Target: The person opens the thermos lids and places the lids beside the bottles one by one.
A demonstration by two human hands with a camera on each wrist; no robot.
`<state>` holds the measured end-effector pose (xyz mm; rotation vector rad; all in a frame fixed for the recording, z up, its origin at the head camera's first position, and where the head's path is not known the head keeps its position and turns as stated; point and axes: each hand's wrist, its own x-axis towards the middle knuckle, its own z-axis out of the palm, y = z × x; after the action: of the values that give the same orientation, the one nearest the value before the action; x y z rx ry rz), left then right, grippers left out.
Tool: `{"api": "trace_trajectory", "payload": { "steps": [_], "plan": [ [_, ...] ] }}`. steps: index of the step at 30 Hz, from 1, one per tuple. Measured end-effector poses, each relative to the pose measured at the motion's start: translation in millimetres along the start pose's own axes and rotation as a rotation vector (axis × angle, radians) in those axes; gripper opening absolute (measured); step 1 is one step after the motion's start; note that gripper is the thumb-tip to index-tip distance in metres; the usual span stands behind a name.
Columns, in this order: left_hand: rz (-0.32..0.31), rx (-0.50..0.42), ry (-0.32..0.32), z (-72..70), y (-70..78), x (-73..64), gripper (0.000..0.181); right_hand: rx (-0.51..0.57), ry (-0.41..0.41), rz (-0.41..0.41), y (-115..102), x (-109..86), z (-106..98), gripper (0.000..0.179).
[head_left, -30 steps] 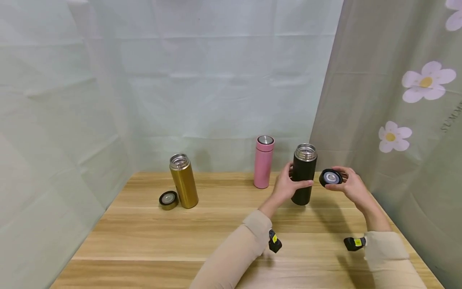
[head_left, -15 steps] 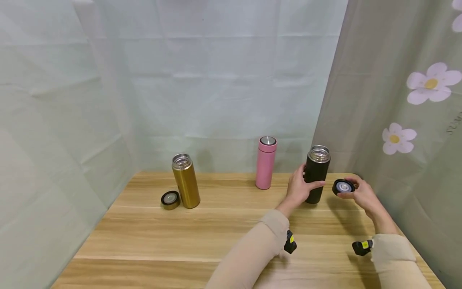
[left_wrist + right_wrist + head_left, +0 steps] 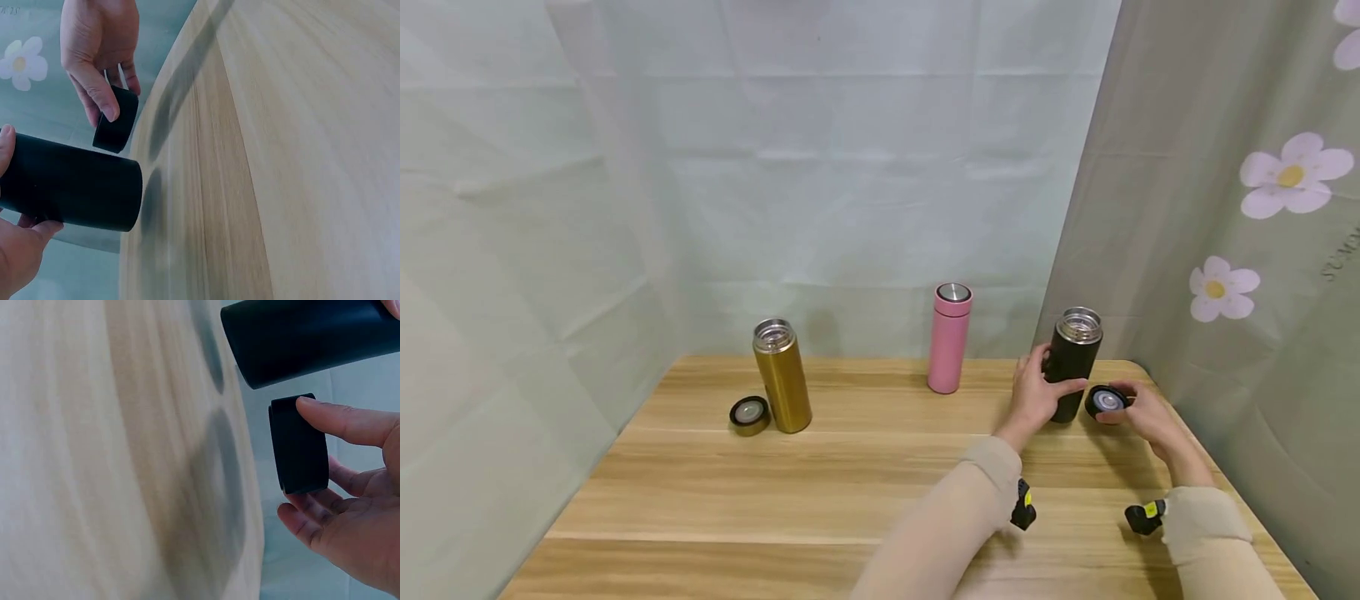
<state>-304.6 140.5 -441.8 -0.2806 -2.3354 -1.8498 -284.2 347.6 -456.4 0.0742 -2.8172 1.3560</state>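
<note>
My left hand (image 3: 1034, 392) grips the body of a black thermos bottle (image 3: 1073, 362), whose steel mouth is uncovered. The bottle stands nearly upright, its base close over the tabletop with a shadow beside it in the left wrist view. To its right, my right hand (image 3: 1152, 423) pinches the black bottle lid (image 3: 300, 445) by its rim between thumb and fingers. The lid's pale inner side (image 3: 1108, 402) faces up, and it hangs low by the bottle's base. A shadow falls on the wood below it in the right wrist view.
A capped pink thermos (image 3: 948, 346) stands at the back, left of the black one. Farther left is an uncapped gold thermos (image 3: 786, 387) with its lid (image 3: 750, 415) lying beside it. Curtains hang behind the wooden table (image 3: 760, 500) and along its sides.
Both hands have moved to the right, the left carrying the black thermos and the right the lid. The lid and the bottle have come lower, toward the table.
</note>
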Motion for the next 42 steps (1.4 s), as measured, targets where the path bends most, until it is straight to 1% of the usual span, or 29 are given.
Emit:
{"api": "trace_trajectory", "payload": {
  "steps": [3,11,14,19,27,35,39,42],
  "plan": [
    [-0.010,0.018,0.019,5.0,-0.1,-0.4,0.066,0.012,-0.016,0.024,3.6,0.6,2.1,0.078],
    [-0.008,0.068,0.030,14.5,-6.7,0.5,0.068,0.048,-0.040,0.030,12.0,4.4,6.4,0.074],
    [-0.001,0.075,0.028,16.1,-8.3,0.8,0.069,0.053,-0.044,0.031,14.0,5.0,7.4,0.075],
    [-0.008,0.072,0.012,18.0,-10.1,0.9,0.071,0.051,-0.040,0.038,18.0,5.8,10.3,0.076],
    [0.007,0.068,-0.033,16.5,-12.7,-3.8,0.068,0.073,-0.037,0.039,21.1,8.7,16.1,0.078],
    [-0.008,0.049,-0.056,12.8,-12.4,-4.2,0.068,0.057,-0.045,0.043,21.4,9.2,16.8,0.079],
    [-0.030,0.044,-0.073,10.1,-12.8,-4.3,0.069,0.048,-0.047,0.043,22.0,8.4,16.7,0.078],
    [-0.052,0.027,-0.083,5.1,-12.6,-4.8,0.070,0.041,-0.056,0.046,19.7,6.3,14.9,0.080]
  ]
}}
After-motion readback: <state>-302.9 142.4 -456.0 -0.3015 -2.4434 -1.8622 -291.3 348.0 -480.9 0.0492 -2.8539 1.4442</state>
